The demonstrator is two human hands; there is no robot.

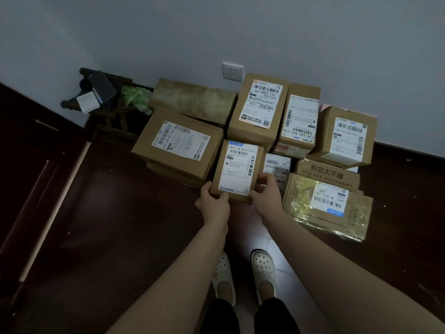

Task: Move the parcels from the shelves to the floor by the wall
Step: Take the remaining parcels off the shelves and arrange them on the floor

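Hands grip one small brown parcel (237,168) by its near corners: the left hand (213,203) clasps the lower left corner, the right hand (266,194) the lower right, thumbs on the labelled top. This parcel sits in front of the wall socket (232,72), among other cardboard parcels (258,109) clustered on the dark floor (120,225) against the wall (240,32). Left of the socket stands a dark wooden stool (108,102) with clutter.
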